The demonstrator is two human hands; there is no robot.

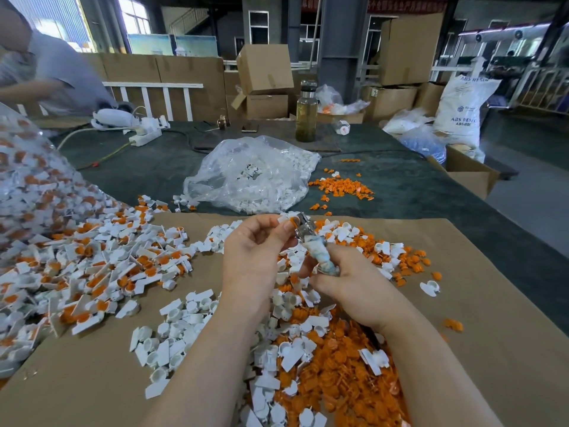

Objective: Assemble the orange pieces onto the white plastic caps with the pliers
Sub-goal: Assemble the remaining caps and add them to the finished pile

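My left hand [255, 248] pinches a white plastic cap with an orange piece [291, 221] between thumb and fingertips. My right hand [348, 280] grips the pliers [311, 241] by their tape-wrapped handles. The metal jaws sit against the pinched cap. Loose white caps [184, 318] and orange pieces [338, 380] lie heaped on the brown cardboard sheet [77, 380] under my arms. A pile of white caps with orange pieces fitted [92, 272] spreads to the left.
A clear bag of white caps [252, 177] lies on the dark table [415, 186] beyond the cardboard, with scattered orange pieces [341, 186] beside it. Another person [46, 72] stands at far left. A bottle [306, 115], a power strip [144, 137] and cardboard boxes [264, 69] stand further back.
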